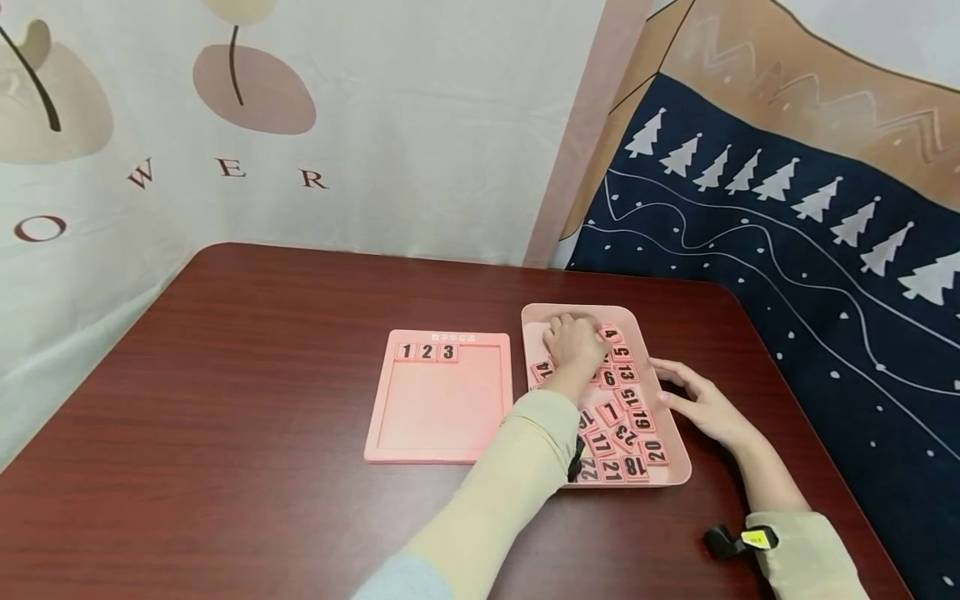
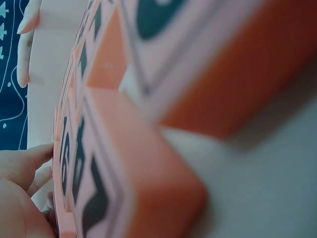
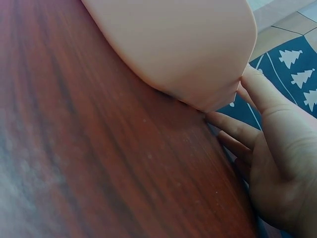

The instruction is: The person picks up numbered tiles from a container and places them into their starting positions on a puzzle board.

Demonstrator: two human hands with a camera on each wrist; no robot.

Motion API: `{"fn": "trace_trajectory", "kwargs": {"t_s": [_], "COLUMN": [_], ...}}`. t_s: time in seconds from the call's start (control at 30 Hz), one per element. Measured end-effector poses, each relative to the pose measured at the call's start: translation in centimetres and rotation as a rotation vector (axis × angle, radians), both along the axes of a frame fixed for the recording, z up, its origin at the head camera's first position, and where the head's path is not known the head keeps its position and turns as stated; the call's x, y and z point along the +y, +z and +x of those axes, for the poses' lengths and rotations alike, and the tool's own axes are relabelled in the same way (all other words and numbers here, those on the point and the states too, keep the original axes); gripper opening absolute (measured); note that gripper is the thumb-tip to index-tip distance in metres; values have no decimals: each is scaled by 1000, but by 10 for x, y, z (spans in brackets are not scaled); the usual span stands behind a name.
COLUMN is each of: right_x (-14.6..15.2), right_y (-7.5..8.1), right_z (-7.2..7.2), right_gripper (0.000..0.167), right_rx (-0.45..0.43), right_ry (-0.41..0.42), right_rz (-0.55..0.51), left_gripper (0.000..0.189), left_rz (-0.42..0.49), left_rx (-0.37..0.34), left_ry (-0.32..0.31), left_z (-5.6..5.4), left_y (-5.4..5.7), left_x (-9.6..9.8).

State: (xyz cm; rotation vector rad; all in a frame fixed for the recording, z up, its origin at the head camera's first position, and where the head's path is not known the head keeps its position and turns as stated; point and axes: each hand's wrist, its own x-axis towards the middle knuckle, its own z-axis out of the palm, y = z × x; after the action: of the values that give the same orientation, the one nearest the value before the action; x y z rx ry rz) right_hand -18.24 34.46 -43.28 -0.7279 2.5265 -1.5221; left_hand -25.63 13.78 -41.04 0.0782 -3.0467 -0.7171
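Note:
A pink tray [image 1: 681,467] holds several pink square number tiles [image 1: 610,411] with black numerals, lying at mixed angles. My left hand [image 1: 576,342] reaches into the tray's far part with curled fingers, and its fingertips are at a tile marked 4 [image 1: 611,334]. In the left wrist view, the thumb [image 2: 37,156] and fingers sit at a tile's edge; the grip is partly hidden. Against the tray's right side rests my right hand [image 1: 701,404], its thumb and fingertips touching the wall, as the right wrist view [image 3: 277,148] also shows.
To the left of the tray lies a pink square board [image 1: 442,408] with a raised rim. Tiles 1, 2 and 3 [image 1: 427,352] stand in a row at its top left. Both rest on a dark red wooden table [image 1: 247,400]; printed curtains [image 1: 420,125] hang behind.

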Motion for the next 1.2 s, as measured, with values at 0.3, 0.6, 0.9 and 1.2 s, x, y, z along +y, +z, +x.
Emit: {"fn": "trace_trajectory", "kwargs": {"t_s": [0.3,0.6,0.9,1.2], "right_x": [0,0,1,0], "right_y": [-1,-1,1,0], "right_z": [1,2,2,0], "right_gripper": [51,51,51,52], "right_rx": [0,7,9,5], "right_ry": [-15,-18,-22,-18], "right_rz": [16,18,24,20], "left_gripper": [22,21,27,24], "left_rz": [31,29,2,-21], "left_rx": [22,30,18,1], "left_ry": [23,43,36,80], "left_z": [-1,0,0,-4], "left_y": [-3,-4,-4,-1], "left_x": [1,4,7,6]}}
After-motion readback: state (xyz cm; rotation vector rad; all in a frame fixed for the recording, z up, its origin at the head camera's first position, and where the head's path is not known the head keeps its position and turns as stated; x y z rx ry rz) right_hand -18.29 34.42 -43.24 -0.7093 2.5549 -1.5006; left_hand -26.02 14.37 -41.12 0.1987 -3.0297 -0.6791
